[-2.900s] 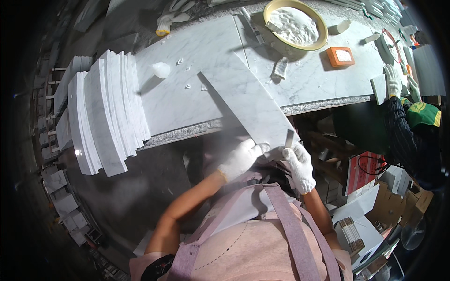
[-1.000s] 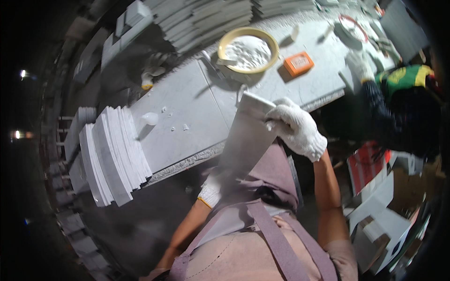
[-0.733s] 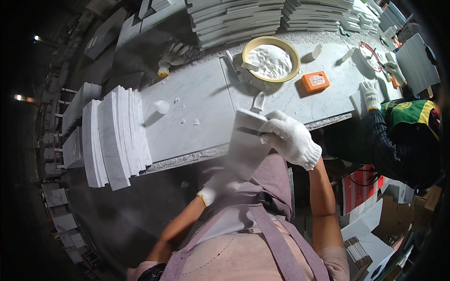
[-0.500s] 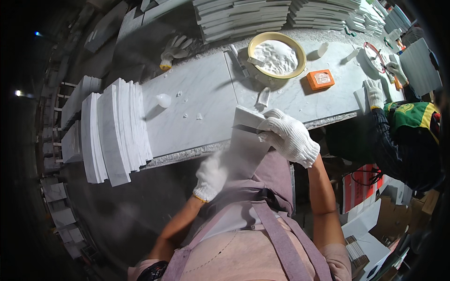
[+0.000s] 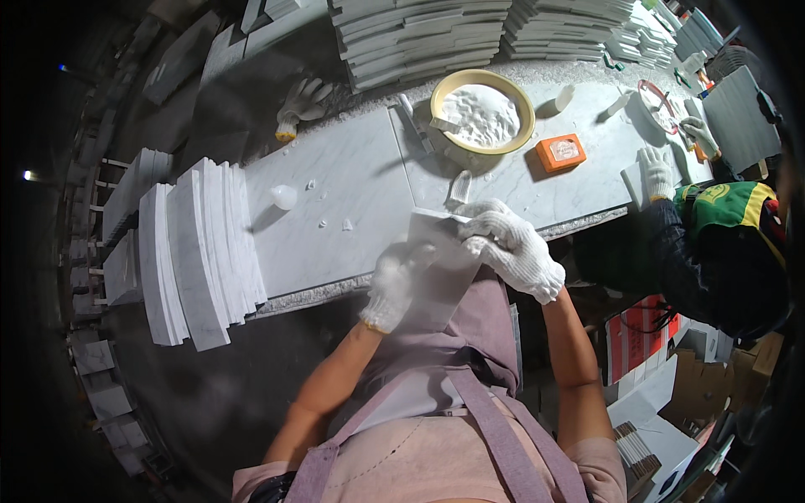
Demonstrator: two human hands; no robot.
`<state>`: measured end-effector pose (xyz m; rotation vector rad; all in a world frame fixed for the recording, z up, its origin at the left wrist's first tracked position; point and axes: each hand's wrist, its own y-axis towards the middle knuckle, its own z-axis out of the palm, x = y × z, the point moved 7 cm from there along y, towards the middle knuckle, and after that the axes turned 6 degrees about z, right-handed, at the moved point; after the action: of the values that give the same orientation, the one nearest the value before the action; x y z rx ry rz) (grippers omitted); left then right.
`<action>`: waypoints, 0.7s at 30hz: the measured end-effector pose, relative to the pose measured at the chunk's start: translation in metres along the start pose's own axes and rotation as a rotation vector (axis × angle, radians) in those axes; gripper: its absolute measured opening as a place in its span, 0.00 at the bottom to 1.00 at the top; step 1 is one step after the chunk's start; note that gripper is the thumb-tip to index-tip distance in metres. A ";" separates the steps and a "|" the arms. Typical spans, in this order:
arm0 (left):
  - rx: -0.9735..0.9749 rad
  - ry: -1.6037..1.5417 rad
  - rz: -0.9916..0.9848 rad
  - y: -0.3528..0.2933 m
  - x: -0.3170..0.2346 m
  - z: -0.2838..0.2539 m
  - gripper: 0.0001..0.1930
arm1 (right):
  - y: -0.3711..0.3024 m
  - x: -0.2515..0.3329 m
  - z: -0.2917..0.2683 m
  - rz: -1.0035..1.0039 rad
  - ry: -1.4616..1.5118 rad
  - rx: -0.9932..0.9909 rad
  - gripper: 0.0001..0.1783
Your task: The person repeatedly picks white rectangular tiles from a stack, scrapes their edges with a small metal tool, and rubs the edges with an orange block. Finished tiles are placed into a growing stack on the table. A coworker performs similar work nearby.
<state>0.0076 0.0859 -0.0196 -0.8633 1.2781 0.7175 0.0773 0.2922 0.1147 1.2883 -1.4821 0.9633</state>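
R hand has the slab by its upper right edge, fingers clamped tight on it, thumb side in. L hand is right over the slab's left side (a bit of a blur, so can't tell if those fingers are wide, narrow or round smth). The slab itself is up in front of the apron, tilted, top end overlapping the table near edge in this view; can't tell if the two touch.

Edges now: table's near edge is rough and pale, running up to the right, w/ the person's body close against the middle of it. On the left, a row of slabs stands on edge, lower ends jutting past that near edge. Btwn the row and the slab there's decent room for the L hand, w/ a white bulb-shaped thing and chips scattered in it. Tighter on the far side: a glove scrap sits just beyond the slab's top, then the bowl of white powder near the back edge, and the orange box to its right.

Far right, a co-worker's gloved hand is at a small tile by the table edge (well apart from the R hand). Tall stacks line the back, beyond the bowl.
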 end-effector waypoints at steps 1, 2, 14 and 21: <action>-0.037 -0.079 -0.010 -0.002 -0.003 0.000 0.18 | 0.001 -0.007 -0.004 0.048 0.166 -0.032 0.09; -0.084 -0.089 -0.012 -0.005 -0.008 -0.001 0.18 | 0.006 -0.016 -0.013 0.119 0.193 -0.054 0.12; -0.364 0.379 -0.113 0.006 -0.020 -0.023 0.32 | 0.072 -0.106 -0.090 0.408 -0.053 -0.344 0.18; -0.394 0.511 -0.001 0.010 0.004 -0.033 0.31 | 0.108 -0.095 -0.100 0.312 -0.481 -0.431 0.16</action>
<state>-0.0169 0.0625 -0.0274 -1.4332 1.6109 0.7908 -0.0124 0.4293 0.0514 1.0242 -2.1720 0.4855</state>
